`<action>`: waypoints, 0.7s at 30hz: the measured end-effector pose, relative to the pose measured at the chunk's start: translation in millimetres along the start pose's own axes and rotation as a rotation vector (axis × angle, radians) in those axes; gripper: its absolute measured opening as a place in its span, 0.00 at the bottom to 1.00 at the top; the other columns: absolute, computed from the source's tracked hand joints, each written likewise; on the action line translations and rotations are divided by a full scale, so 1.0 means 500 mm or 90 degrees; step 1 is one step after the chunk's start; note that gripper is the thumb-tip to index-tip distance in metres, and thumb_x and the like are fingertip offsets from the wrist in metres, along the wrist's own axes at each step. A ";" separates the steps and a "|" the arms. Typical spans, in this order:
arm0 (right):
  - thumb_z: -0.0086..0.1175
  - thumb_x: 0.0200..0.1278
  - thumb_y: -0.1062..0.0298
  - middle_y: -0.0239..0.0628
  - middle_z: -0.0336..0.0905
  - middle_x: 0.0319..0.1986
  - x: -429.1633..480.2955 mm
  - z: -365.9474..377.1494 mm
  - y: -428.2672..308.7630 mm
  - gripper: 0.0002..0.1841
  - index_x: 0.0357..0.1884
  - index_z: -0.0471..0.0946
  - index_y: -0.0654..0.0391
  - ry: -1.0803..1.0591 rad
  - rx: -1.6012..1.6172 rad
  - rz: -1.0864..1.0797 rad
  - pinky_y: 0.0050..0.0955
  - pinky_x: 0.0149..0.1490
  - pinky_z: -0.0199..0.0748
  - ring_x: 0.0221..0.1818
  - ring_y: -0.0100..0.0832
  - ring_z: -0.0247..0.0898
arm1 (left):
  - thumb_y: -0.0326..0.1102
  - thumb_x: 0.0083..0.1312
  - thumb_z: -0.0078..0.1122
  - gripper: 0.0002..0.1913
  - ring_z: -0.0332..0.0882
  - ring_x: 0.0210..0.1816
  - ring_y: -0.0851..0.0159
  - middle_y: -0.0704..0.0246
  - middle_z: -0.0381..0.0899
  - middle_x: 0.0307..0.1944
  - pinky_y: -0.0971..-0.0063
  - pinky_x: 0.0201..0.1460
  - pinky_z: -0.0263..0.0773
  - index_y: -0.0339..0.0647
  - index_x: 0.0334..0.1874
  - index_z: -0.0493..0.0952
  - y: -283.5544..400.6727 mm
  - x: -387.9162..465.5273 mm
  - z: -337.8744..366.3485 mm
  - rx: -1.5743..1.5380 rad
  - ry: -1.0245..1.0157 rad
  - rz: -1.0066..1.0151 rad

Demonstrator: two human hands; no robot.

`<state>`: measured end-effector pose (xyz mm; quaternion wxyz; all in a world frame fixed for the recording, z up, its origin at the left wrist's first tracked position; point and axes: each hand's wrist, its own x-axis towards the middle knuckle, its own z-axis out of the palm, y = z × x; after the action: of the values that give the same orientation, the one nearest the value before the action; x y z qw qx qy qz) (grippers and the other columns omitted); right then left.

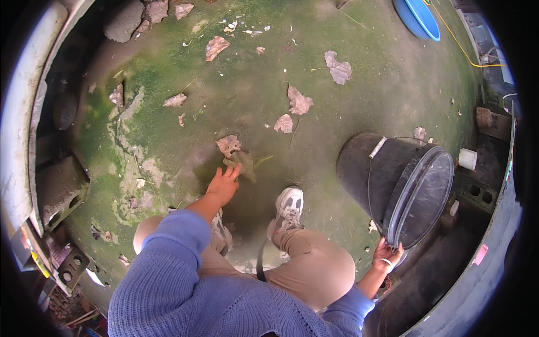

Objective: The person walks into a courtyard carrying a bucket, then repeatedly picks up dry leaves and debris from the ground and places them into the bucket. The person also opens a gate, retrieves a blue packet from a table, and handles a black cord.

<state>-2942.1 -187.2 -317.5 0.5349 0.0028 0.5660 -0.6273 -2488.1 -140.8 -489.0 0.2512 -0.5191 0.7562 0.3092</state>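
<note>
My left hand (223, 185) reaches down to the mossy ground, its fingertips at a greenish-brown dry leaf (244, 165). Against that leaf lies a paler, pinkish-brown dry leaf (229, 145). On the right, a black plastic bucket (366, 168) is tipped on its side, its mouth facing right. My right hand (388, 254) grips the near edge of the bucket's rim. The bucket has a wire handle with a white grip (377, 147). Whether anything lies inside the bucket cannot be told.
More dry leaves (300, 100) and small white scraps (230, 27) lie scattered ahead. A blue plastic basin (417, 19) stands at the far right beside a yellow hose (457, 40). Concrete blocks line both sides, one at left (63, 189), another at right (476, 191). My shoes (289, 208) are close to the leaves.
</note>
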 end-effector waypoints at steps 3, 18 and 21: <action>0.47 0.50 0.46 0.45 0.68 0.41 -0.032 0.018 0.063 0.30 0.41 0.64 0.67 -0.129 -0.073 -0.037 0.36 0.47 0.69 0.48 0.38 0.63 | 0.33 0.52 0.46 0.18 0.44 0.61 0.60 0.67 0.47 0.60 0.62 0.58 0.46 0.48 0.48 0.68 -0.009 0.037 0.035 0.032 0.007 0.055; 0.54 0.43 0.70 0.38 0.70 0.29 0.261 0.322 0.570 0.14 0.36 0.70 0.58 -0.614 -1.098 -0.379 0.30 0.32 0.69 0.27 0.35 0.70 | 0.28 0.46 0.51 0.15 0.71 0.29 0.55 0.62 0.70 0.28 0.64 0.30 0.67 0.45 0.38 0.66 -0.078 -0.035 0.013 -0.472 0.444 -0.541; 0.55 0.41 0.67 0.38 0.67 0.30 0.270 0.323 0.598 0.14 0.33 0.71 0.57 -0.579 -1.204 -0.498 0.34 0.33 0.68 0.29 0.41 0.68 | 0.29 0.48 0.49 0.19 0.73 0.29 0.54 0.61 0.70 0.31 0.63 0.30 0.69 0.51 0.44 0.64 -0.031 -0.030 0.057 -0.412 0.254 -0.564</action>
<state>-2700.9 -328.8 -553.3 0.2449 -0.8126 0.5287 -0.0124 -2466.7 -115.1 -501.2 0.0382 -0.8842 0.3671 0.2863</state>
